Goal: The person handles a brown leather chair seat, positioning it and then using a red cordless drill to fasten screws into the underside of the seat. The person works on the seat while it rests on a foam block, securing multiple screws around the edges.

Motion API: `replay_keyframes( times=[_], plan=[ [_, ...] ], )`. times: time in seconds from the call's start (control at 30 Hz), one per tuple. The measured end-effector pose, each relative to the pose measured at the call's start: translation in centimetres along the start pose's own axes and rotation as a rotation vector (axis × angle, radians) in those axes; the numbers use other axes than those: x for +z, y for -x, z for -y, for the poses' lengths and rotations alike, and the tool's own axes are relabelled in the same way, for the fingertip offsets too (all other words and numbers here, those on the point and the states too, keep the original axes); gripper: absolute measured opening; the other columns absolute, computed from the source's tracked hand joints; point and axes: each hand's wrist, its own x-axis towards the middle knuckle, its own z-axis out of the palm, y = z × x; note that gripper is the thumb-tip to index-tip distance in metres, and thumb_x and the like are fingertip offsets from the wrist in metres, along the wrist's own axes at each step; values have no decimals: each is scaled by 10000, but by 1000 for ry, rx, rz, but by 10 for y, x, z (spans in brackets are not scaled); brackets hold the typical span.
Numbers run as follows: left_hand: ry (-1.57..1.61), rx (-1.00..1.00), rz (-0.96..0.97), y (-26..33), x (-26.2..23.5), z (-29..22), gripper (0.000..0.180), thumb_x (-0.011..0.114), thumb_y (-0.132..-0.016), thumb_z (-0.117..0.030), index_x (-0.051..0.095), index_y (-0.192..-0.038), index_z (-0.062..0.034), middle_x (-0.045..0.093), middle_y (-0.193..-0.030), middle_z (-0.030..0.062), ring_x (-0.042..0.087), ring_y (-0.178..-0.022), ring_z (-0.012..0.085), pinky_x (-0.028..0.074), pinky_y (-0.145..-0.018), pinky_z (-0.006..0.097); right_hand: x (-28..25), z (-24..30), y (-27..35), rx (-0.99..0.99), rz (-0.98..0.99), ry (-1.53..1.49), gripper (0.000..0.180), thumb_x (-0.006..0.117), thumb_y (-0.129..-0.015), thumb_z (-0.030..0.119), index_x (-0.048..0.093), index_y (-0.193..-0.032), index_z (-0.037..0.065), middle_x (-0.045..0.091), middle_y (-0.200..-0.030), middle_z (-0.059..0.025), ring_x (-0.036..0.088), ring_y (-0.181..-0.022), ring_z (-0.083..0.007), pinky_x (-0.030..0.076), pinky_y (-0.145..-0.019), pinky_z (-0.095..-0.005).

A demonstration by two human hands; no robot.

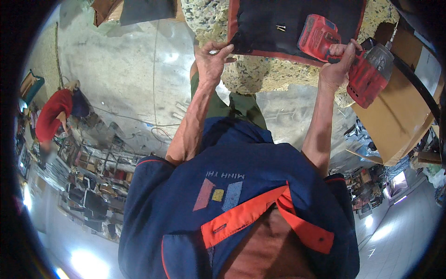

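A black panel with a red edge (pixel 267 42) lies on speckled foam (pixel 251 74) in front of me. At its near left corner is my left hand (pixel 211 61), with thumb and forefinger closed together; anything pinched between them is too small to make out. My right hand (pixel 337 67) is wrapped round the grip of a red cordless drill (pixel 369 81), held over the panel's near right corner. Its long bit (pixel 394 33) points away from me, and the red battery (pixel 316 37) is over the panel. A few small brass-coloured screws (pixel 280 28) rest on the black surface.
Brown cardboard (pixel 395 121) stands to the right, beside a dark curved bar (pixel 420 88). On the left, a person in red (pixel 53 114) bends near stacked metal frames and parts (pixel 93 190). A cable (pixel 134 120) runs across the concrete floor (pixel 125 69).
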Motion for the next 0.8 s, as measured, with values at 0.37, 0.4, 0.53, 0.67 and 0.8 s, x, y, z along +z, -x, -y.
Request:
replay_keyframes(
  times=[0.37, 0.4, 0.53, 0.67, 0.8],
  plan=[
    [-233, -54, 52, -4, -3, -22, 238, 824, -837, -121, 715, -947, 59, 728, -826, 136, 672, -635, 168, 515, -589, 282, 8, 16, -1, 33, -50, -167, 238, 418, -1091, 171, 539, -1137, -29, 507, -760, -11, 518, -757, -133, 454, -868, -282],
    [-255, -15, 47, -4, -3, -22, 194, 818, -835, -84, 707, -916, 54, 726, -826, 133, 669, -635, 165, 520, -566, 284, 9, 15, -2, 22, -70, -128, 244, 420, -1092, 177, 540, -1144, -29, 507, -760, -11, 516, -755, -131, 453, -863, -280],
    [-342, -51, 46, -6, -5, -21, 142, 816, -830, -21, 690, -849, 43, 719, -833, 132, 673, -645, 162, 532, -526, 287, 10, 14, -3, -47, -51, -72, 267, 435, -1093, 207, 549, -1150, -28, 505, -752, -10, 511, -740, -122, 451, -830, -280],
    [-145, -45, 109, -13, -6, -18, 178, 827, -831, -43, 667, -837, 35, 715, -845, 128, 693, -675, 162, 535, -539, 277, 11, 17, 0, 97, -80, -136, 279, 448, -1091, 228, 541, -1169, -23, 507, -751, -5, 508, -738, -118, 451, -809, -278],
    [-269, -47, 178, -24, -10, -20, 200, 818, -847, -45, 629, -823, 18, 700, -830, 117, 707, -692, 168, 549, -553, 275, 16, 22, 2, 72, -110, -140, 286, 453, -1091, 240, 556, -1137, -23, 506, -764, 0, 509, -742, -116, 445, -804, -274]
  ],
)
